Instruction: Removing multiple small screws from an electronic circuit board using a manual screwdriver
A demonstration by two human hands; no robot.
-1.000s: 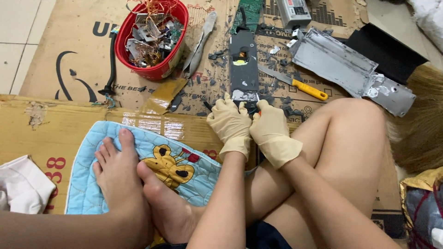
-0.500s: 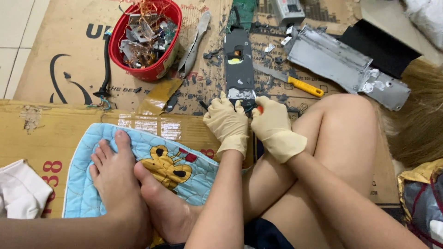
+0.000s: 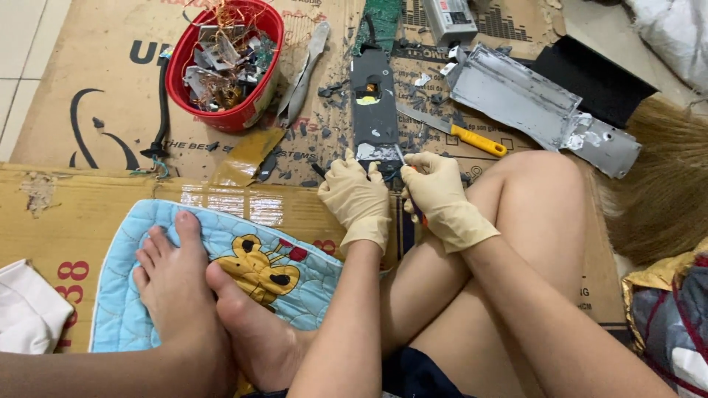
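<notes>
Two gloved hands meet at the near end of a long dark panel (image 3: 374, 103) lying on the cardboard floor covering (image 3: 88, 214). The left hand (image 3: 357, 197) presses flat on the panel's near end, fingers spread, gripping nothing. The right hand (image 3: 436, 193) curls its fingers closed around a slim tool, mostly hidden. A yellow-handled knife (image 3: 453, 131) lies at two o'clock of the hands, a red bowl (image 3: 251, 110) of scrap at ten o'clock.

A red bowl (image 3: 225, 63) of metal scrap sits far left, a yellow-handled knife (image 3: 453, 131) far right, and a blue quilted mat (image 3: 243, 276) near left.
</notes>
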